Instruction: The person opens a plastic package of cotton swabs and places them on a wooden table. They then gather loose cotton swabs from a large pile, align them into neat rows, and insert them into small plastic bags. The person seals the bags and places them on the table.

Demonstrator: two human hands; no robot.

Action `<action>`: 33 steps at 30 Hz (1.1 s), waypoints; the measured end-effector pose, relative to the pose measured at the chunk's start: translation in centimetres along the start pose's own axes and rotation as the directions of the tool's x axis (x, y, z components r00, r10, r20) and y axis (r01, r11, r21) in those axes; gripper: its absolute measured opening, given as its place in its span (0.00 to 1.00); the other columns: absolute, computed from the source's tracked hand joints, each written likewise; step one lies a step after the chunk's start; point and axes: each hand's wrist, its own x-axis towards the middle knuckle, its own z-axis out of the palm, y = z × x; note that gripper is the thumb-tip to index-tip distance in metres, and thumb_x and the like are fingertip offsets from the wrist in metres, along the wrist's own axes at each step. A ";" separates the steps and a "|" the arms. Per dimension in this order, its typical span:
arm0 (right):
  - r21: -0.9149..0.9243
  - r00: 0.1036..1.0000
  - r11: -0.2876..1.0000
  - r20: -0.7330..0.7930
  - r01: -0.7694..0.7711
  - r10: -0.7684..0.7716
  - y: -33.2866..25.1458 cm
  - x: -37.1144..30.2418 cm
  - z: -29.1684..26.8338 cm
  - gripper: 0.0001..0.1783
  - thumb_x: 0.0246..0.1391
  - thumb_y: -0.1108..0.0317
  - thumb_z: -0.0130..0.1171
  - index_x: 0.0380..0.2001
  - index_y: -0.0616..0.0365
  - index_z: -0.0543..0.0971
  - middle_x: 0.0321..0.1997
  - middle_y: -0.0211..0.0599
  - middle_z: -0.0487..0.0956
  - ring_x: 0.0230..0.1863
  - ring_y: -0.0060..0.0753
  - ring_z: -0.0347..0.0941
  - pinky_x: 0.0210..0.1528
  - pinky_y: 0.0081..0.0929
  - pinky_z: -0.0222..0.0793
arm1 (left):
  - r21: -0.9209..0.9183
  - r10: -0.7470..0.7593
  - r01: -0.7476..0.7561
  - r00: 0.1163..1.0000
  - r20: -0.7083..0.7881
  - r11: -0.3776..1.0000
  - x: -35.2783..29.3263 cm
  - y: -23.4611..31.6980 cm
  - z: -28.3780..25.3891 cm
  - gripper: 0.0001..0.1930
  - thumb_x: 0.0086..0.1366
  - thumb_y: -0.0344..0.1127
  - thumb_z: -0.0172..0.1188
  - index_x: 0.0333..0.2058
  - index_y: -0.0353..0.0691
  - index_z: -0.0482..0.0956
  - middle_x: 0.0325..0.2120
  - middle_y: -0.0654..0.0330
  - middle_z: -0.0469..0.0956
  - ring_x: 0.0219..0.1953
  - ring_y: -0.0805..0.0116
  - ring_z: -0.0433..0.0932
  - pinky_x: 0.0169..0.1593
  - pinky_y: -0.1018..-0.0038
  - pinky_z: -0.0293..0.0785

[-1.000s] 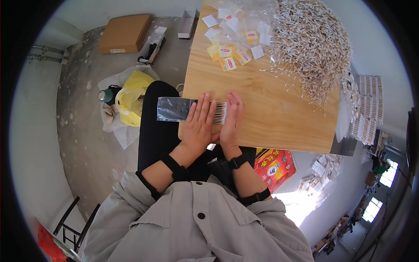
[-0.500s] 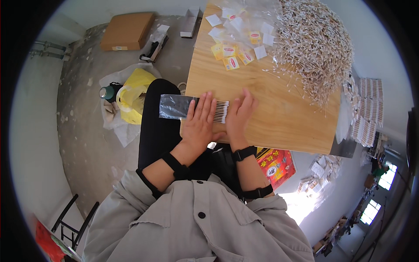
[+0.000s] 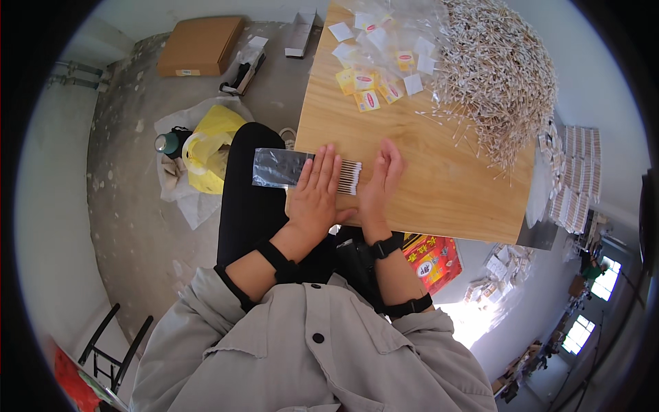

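My left hand [image 3: 317,191] lies flat near the table's left edge, fingers stretched out over a row of cotton swabs [image 3: 351,178]. The white tips stick out to the right of its fingers; the rest of the row is hidden under them. To the left, a clear plastic bag [image 3: 276,167] pokes out from below the same fingers and hangs past the table edge. Whether the swabs are inside the bag I cannot tell. On its side just right of the tips stands my right hand [image 3: 379,189], fingers loosely extended, with nothing visible in it.
A big heap of loose cotton swabs [image 3: 498,75] covers the wooden table's [image 3: 453,199] far right. Yellow printed cards [image 3: 367,101], white squares [image 3: 413,84] and clear plastic bags lie at the far left. A yellow bag [image 3: 206,154] and a cardboard box [image 3: 200,47] are on the floor.
My right hand's fingers have drawn slightly closer together beside the swab tips. My left hand keeps its place on the swabs and bag; the whole view has shifted slightly.
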 end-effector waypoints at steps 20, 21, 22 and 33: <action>-0.671 0.894 0.595 0.276 0.443 -0.354 0.7 1.0 0.9 0.27 0.49 0.79 0.51 0.56 0.65 0.66 0.55 0.53 0.65 0.61 0.56 0.59 0.65 0.48 0.54 | 0.029 0.016 -0.013 0.996 -0.087 0.999 0.2 0.0 0.5 0.53 0.50 0.59 0.64 0.66 0.28 0.54 0.69 0.43 0.50 0.73 0.52 0.47 0.72 0.56 0.39; -0.662 0.910 0.627 0.243 0.410 -0.337 0.4 0.8 1.1 0.27 0.49 0.79 0.51 0.56 0.65 0.67 0.55 0.52 0.65 0.61 0.55 0.59 0.65 0.48 0.54 | 0.033 0.021 -0.019 0.997 -0.080 0.999 0.0 -0.1 0.5 0.53 0.50 0.59 0.64 0.66 0.28 0.54 0.69 0.43 0.50 0.73 0.52 0.47 0.72 0.56 0.39; -0.652 0.924 0.659 0.210 0.375 -0.318 0.1 0.7 1.2 0.26 0.50 0.79 0.51 0.55 0.65 0.68 0.55 0.51 0.66 0.61 0.55 0.60 0.65 0.48 0.54 | 0.048 0.022 -0.018 0.997 -0.080 0.999 0.0 -0.1 0.6 0.53 0.50 0.59 0.63 0.66 0.28 0.54 0.69 0.43 0.50 0.73 0.52 0.47 0.72 0.56 0.39; -0.703 0.907 0.579 0.257 0.413 -0.334 0.4 1.1 1.9 0.21 0.56 0.74 0.50 0.54 0.65 0.69 0.53 0.47 0.66 0.61 0.51 0.61 0.67 0.50 0.53 | -0.142 0.029 -0.051 0.988 -0.154 0.989 -0.2 -2.0 -2.0 0.52 0.47 0.49 0.71 0.66 0.31 0.55 0.68 0.43 0.50 0.72 0.49 0.46 0.71 0.50 0.43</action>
